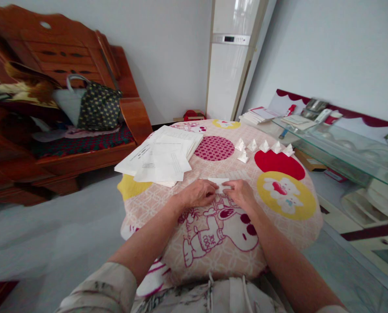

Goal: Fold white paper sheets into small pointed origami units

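Observation:
A small folded strip of white paper lies on the cartoon-print cloth of a round table. My left hand pinches its left end with curled fingers. My right hand pinches its right end the same way. Both hands rest on the cloth, fingertips almost touching. A stack of white sheets lies just beyond my left hand. Several small folded paper shapes stand in a row past my right hand.
A wooden bench with a dotted handbag stands at the left. A tall white floor-standing unit fills the far corner. A glass-topped table with papers and tins runs along the right. Grey floor lies to the left.

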Demonstrator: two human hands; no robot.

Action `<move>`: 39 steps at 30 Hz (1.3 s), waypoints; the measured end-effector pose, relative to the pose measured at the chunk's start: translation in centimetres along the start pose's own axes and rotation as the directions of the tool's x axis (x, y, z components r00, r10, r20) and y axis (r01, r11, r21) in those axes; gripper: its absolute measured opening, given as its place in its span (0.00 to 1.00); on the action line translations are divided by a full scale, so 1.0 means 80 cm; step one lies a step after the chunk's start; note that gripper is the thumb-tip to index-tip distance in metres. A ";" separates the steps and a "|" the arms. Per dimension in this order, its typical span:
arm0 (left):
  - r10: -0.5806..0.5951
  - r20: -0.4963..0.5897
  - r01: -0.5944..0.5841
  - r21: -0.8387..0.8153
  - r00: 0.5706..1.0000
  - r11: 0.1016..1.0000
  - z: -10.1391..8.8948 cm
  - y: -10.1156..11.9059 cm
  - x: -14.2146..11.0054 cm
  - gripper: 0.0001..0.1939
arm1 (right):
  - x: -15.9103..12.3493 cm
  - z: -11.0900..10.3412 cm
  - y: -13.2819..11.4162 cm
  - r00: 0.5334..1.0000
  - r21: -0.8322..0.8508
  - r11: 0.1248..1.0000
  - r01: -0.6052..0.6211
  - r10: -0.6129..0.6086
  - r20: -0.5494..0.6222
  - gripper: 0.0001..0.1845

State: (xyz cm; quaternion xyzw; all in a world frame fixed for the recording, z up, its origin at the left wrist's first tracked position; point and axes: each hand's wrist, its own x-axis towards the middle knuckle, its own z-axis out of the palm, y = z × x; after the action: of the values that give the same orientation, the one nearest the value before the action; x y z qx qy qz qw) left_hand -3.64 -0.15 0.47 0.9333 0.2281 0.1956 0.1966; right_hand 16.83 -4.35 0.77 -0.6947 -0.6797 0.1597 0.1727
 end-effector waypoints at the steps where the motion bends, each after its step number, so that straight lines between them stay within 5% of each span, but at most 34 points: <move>1: 0.023 0.026 -0.024 0.020 0.999 1.000 0.000 -0.003 -0.001 0.12 | 0.000 0.000 0.000 1.000 0.005 1.000 -0.007 0.007 0.002 0.18; 7: -0.056 0.018 0.056 0.042 0.998 0.998 -0.003 -0.016 -0.005 0.13 | 0.000 -0.001 -0.001 1.000 0.034 0.999 -0.023 0.022 0.014 0.18; 11: -0.135 -0.086 0.139 0.035 0.987 0.990 -0.004 -0.012 -0.003 0.07 | -0.001 0.001 0.002 1.000 0.045 0.999 0.013 -0.013 -0.012 0.17; 19: -0.015 -0.025 0.018 0.114 1.000 0.993 0.013 -0.011 0.009 0.08 | 0.004 0.017 0.024 0.983 0.240 0.963 0.124 -0.086 -0.162 0.14; 24: -0.068 -0.122 0.077 0.071 0.990 0.995 0.009 -0.009 0.011 0.10 | 0.002 0.008 0.028 0.847 0.250 0.917 0.311 -0.148 -0.510 0.17; 27: -0.203 -0.262 0.182 -0.102 0.943 0.978 0.001 0.002 0.012 0.09 | -0.001 0.002 0.021 0.783 0.281 0.842 0.460 -0.236 -0.575 0.14; 31: -0.359 -0.296 0.251 -0.348 0.885 0.903 -0.004 0.013 0.015 0.08 | -0.004 0.002 0.014 0.861 0.460 0.772 0.439 -0.216 -0.461 0.13; 34: -0.385 -0.262 0.219 -0.496 0.885 0.840 -0.002 0.016 0.019 0.08 | -0.004 0.004 0.011 0.924 0.593 0.729 0.343 -0.146 -0.355 0.14; 39: -0.411 -0.199 0.226 -0.590 0.890 0.775 0.009 0.013 0.025 0.06 | -0.005 0.005 0.007 0.950 0.659 0.690 0.299 -0.151 -0.273 0.16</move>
State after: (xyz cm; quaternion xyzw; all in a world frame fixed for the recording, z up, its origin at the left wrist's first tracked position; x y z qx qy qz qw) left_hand -1.36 -0.20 0.90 0.7392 0.3470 0.3633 0.4486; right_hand 17.12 -4.75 0.12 -0.5025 -0.6298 0.3101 0.5045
